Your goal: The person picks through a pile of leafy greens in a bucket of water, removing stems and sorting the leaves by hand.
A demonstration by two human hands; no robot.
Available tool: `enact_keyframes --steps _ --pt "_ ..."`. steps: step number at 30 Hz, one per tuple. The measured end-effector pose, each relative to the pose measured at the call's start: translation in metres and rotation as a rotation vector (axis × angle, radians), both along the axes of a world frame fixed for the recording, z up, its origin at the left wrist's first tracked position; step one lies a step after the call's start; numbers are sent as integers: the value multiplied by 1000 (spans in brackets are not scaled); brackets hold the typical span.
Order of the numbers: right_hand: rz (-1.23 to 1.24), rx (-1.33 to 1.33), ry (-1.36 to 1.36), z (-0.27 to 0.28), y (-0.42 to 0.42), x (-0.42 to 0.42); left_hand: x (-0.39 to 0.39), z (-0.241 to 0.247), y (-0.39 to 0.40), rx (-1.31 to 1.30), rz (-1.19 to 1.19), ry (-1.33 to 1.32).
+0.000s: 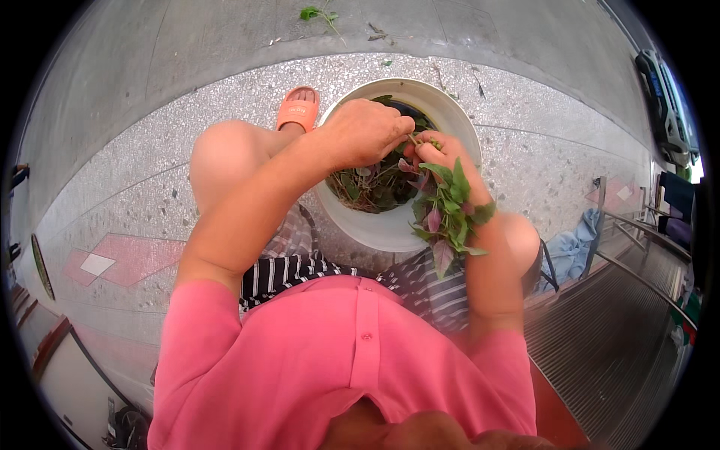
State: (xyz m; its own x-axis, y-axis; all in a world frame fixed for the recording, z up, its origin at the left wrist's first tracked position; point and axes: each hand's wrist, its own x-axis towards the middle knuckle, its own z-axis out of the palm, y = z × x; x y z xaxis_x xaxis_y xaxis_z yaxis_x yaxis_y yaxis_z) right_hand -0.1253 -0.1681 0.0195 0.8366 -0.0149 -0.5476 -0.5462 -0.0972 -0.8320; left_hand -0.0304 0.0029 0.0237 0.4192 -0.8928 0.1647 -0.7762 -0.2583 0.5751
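In my right hand (447, 152) is a bunch of leafy greens (450, 208) with green and purple-tinged leaves, which look like amaranth. The leaves hang down over my right wrist. My left hand (365, 132) reaches across from the left, its fingertips pinching at the stems (414, 139) beside my right fingers. Both hands are over a cream-coloured round bucket (388, 233) standing between my knees. Plucked leaves and thin stems (365, 188) lie inside it. My left forearm and hand hide part of its left side.
An orange slide sandal (298, 109) is on my left foot, beside the bucket. A leafy sprig (320, 16) lies on the concrete ahead. To the right are a ribbed metal bench (596, 326), light-blue cloth (568, 247) and a parked car (666, 107) farther off.
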Motion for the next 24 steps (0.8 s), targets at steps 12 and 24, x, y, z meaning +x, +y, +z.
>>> enact_keyframes --steps 12,24 --pt "-924 514 -519 31 -102 -3 -43 -38 3 723 -340 113" --pt "-460 -53 -479 47 -36 1 -6 -17 -37 -124 115 705"
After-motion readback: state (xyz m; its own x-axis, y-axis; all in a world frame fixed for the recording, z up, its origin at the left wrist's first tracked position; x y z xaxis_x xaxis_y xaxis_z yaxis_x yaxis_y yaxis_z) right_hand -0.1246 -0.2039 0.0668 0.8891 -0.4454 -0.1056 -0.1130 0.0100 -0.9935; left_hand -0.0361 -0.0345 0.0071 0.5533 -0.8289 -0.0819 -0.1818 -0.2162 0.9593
